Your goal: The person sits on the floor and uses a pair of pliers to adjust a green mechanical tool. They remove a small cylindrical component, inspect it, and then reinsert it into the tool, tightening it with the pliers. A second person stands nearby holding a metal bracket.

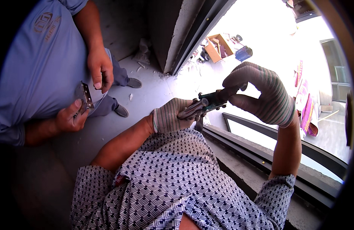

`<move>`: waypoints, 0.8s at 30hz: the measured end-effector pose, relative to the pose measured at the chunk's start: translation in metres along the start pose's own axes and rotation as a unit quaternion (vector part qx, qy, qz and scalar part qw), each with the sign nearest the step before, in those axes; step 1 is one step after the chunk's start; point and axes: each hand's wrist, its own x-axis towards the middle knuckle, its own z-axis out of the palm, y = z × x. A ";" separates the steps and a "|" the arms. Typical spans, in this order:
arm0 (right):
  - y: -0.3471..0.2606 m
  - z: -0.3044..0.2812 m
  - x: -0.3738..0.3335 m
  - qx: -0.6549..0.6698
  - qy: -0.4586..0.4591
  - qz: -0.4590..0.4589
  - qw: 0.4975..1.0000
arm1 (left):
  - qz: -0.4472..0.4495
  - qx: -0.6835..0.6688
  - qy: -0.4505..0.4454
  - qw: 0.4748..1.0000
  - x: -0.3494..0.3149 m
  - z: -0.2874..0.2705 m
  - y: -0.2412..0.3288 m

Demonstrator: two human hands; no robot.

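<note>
Left hand [173, 115]: gloved, closed round our tool's silver end. Right hand [263, 92]: gloved, finger and thumb pinching its dark end. Tool [212, 101]: between our hands, touching both, long axis slanting up rightward. Beyond, leftward: co-worker's hand [71, 118] holding a plate [85, 96].

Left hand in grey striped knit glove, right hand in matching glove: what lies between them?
In the head view, a dark elongated metal piece lies between left hand and right hand, with a silver cylinder alongside, nearer the left.
</note>
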 end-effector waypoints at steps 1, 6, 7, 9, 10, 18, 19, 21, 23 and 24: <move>-0.001 0.000 0.001 -0.002 -0.006 0.007 1.000 | 0.005 0.006 -0.002 1.000 0.000 -0.001 -0.004; -0.013 -0.003 0.008 -0.074 -0.089 0.048 0.992 | -0.019 0.022 -0.016 0.999 -0.004 -0.003 -0.004; -0.012 -0.002 0.009 -0.065 -0.079 0.043 0.994 | -0.019 0.018 -0.010 1.000 -0.006 -0.002 -0.005; -0.013 -0.003 0.006 -0.054 -0.062 0.042 0.996 | -0.012 0.022 -0.014 1.000 -0.003 0.000 -0.002; -0.012 -0.004 0.006 -0.053 -0.067 0.025 0.996 | -0.007 0.032 -0.019 0.999 -0.001 0.001 0.003; -0.018 -0.005 0.014 -0.095 -0.209 0.076 0.970 | -0.033 0.051 -0.042 0.997 -0.005 0.002 0.005; -0.019 -0.003 0.015 -0.100 -0.225 0.105 0.964 | -0.034 0.068 -0.037 0.996 -0.007 0.002 0.002; -0.021 -0.006 0.017 -0.094 -0.223 0.110 0.964 | -0.036 0.078 -0.033 0.996 -0.007 0.003 0.003; -0.019 -0.009 0.012 -0.066 -0.181 0.085 0.978 | -0.043 0.066 -0.031 0.996 -0.006 0.003 0.009; -0.018 -0.009 0.011 -0.067 -0.169 0.063 0.981 | -0.039 0.062 -0.033 0.997 -0.006 0.003 0.009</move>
